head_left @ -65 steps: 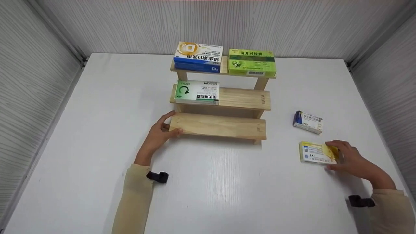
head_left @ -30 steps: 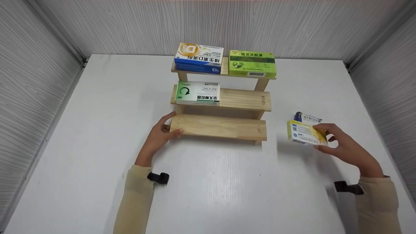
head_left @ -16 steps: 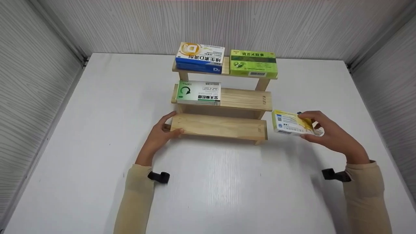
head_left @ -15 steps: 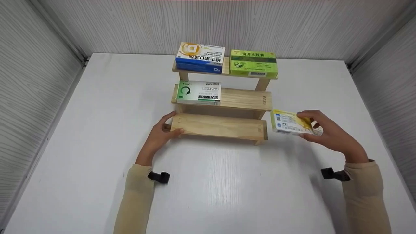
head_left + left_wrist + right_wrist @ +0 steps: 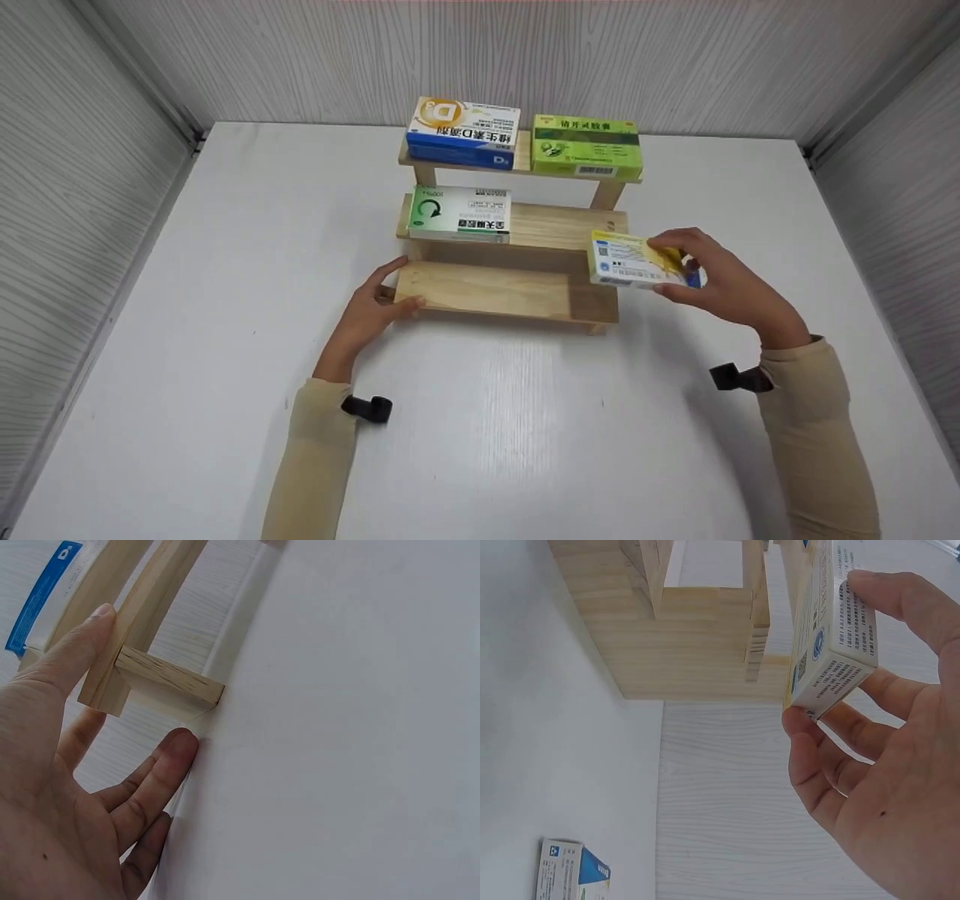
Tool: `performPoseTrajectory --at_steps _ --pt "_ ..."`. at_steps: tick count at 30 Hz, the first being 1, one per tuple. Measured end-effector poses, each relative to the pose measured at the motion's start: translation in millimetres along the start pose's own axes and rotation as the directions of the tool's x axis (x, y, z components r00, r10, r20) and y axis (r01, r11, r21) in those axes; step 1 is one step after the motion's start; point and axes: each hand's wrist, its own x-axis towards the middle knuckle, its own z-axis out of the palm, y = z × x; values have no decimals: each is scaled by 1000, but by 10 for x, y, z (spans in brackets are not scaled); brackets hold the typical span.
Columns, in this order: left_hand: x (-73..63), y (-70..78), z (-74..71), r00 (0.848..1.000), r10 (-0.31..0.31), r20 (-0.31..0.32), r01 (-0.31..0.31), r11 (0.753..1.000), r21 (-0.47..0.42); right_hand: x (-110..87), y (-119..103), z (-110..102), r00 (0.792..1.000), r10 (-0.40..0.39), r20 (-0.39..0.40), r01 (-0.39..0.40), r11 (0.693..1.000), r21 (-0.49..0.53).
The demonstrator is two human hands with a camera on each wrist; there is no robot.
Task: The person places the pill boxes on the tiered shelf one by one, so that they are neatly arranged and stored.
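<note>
My right hand [image 5: 720,281] pinches a yellow-and-white medicine box [image 5: 630,262] between thumb and fingers. In the head view the box overlaps the right end of the three-tier wooden stand [image 5: 487,289], and its shadow falls on the bottom shelf. The right wrist view shows the thumb on one face of the medicine box [image 5: 836,637] and fingers beneath it. My left hand [image 5: 367,307] holds the left end of the bottom shelf, thumb at the front and index finger behind. Its other fingers spread below the shelf in the left wrist view.
On the top shelf lie a blue-and-white vitamin D box [image 5: 463,133] and a green box [image 5: 586,146]. A green-and-white box [image 5: 460,214] lies at the middle shelf's left. A small blue-and-white box [image 5: 570,874] lies on the table, mostly behind my right hand in the head view.
My right hand has lifted the yellow-and-white medicine box off the table and carried it left and away from me to the stand's right end. My left hand has stayed in place.
</note>
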Motion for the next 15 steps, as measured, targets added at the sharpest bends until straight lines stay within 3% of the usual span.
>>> performPoseTrajectory --at_steps 11,15 --pt "-2 15 -9 999 35 13 -34 998 -44 355 -145 65 999 47 5 -47 999 -26" --pt "-4 18 -16 1000 6 20 -5 1000 -31 484 -171 111 997 75 5 -75 997 -32"
